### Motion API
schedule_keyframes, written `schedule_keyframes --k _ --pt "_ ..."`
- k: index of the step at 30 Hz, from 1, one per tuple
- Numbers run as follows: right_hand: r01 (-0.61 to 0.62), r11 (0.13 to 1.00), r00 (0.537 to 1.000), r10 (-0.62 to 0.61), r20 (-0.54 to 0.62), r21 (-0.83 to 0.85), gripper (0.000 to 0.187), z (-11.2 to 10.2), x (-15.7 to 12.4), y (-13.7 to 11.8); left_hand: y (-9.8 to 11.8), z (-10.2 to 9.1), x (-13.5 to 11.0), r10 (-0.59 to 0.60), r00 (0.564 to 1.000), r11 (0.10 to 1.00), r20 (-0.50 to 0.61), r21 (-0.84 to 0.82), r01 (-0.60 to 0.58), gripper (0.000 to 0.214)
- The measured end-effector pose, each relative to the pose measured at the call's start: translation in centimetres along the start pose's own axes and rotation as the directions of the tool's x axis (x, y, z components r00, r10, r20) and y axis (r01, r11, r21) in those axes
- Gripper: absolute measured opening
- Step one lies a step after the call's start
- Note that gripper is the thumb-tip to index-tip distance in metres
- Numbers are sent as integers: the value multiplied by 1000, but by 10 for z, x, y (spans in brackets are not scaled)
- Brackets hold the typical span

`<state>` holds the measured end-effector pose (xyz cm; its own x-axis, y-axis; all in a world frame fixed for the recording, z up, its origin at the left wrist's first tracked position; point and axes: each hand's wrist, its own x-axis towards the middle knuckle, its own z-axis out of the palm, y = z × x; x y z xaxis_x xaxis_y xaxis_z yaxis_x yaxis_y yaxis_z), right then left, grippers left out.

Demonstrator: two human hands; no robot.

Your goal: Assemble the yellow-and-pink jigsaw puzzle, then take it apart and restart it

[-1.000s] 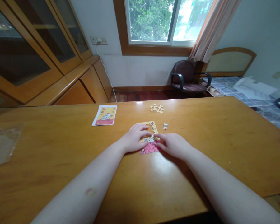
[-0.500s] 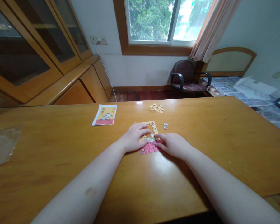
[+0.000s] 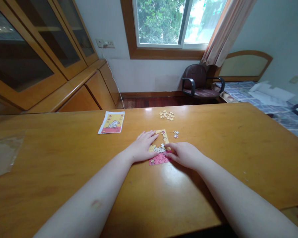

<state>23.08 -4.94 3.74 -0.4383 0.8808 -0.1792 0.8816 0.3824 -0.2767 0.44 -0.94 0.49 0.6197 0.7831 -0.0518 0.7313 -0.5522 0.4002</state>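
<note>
A partly assembled jigsaw puzzle [image 3: 160,160] lies on the wooden table, with a pink lower part, a yellow border and a white figure around an unfilled middle. My left hand [image 3: 143,147] rests on its left side, fingers spread and lying flat. At the right side, my right hand [image 3: 186,153] touches the puzzle with index finger and thumb, which are apart. The index fingertip is beside a white puzzle piece [image 3: 162,145] at the lower edge of the gap. Several loose white pieces [image 3: 176,134] lie just right of the puzzle.
Farther back is a pile of yellowish puzzle pieces [image 3: 167,115]. A printed picture sheet [image 3: 111,122] lies to the left, and a clear plastic bag [image 3: 5,153] at the far left. Beyond the table [image 3: 64,142] stand a chair [image 3: 198,81] and a glass-door cabinet [image 3: 72,74].
My left hand's fingers have drawn slightly left, showing more of the gap in the puzzle. The right hand stays in nearly the same place.
</note>
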Motion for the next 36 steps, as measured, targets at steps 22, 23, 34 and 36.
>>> schedule_keyframes --k 22,23,34,36 --pt "-508 848 859 511 -26 -150 36 -17 2 53 4 -5 -1 -49 999 997 -24 -60 47 68" --pt "-491 856 868 497 -5 -159 34 -17 1 52 4 -5 -1 -51 998 997 -21 -61 49 68" --pt "-306 950 952 306 -9 -53 12 -11 1 43 0 -2 -1 -27 998 997 -54 -73 23 66" --pt "-328 942 944 330 11 -63 13 -12 0 45 0 -2 -1 -26 998 997 -56 -77 21 66"
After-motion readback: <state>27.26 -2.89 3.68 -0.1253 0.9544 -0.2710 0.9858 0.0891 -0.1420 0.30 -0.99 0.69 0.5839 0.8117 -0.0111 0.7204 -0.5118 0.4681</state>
